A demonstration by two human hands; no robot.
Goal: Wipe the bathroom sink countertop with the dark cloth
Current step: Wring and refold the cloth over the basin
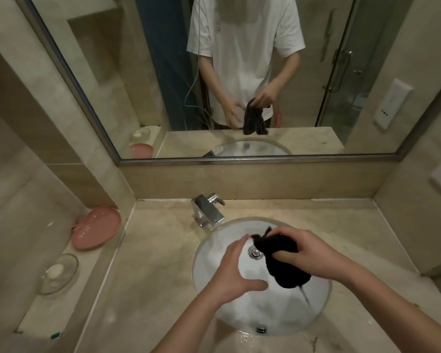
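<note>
Dark cloth, bunched black fabric, hangs over the round white ceramic sink basin, just right of the chrome drain stopper. My right hand has its fingers curled around the top of the bundle, clenched on it, with the lower part drooping below my grip. A thin strand dangles from the bottom toward the basin. I'd guess I'm holding it over the bowl so drips fall there, not on the counter.

My left hand is relaxed, fingers straight-ish, and grasps nothing. Its fingertips reach toward the cloth's upper corner, and whether they touch it I can't tell. Likely it's coming in to help wring or refold.

Beige marble countertop not yet wiped, by my read. There is a wet sheen near the front edge. Square chrome faucet sits behind the basin at left. On the left ledge, well apart from my hands, sit a pink plastic dish and a clear glass soap dish with a pale bar. The mirror above reflects both hands and the cloth.
</note>
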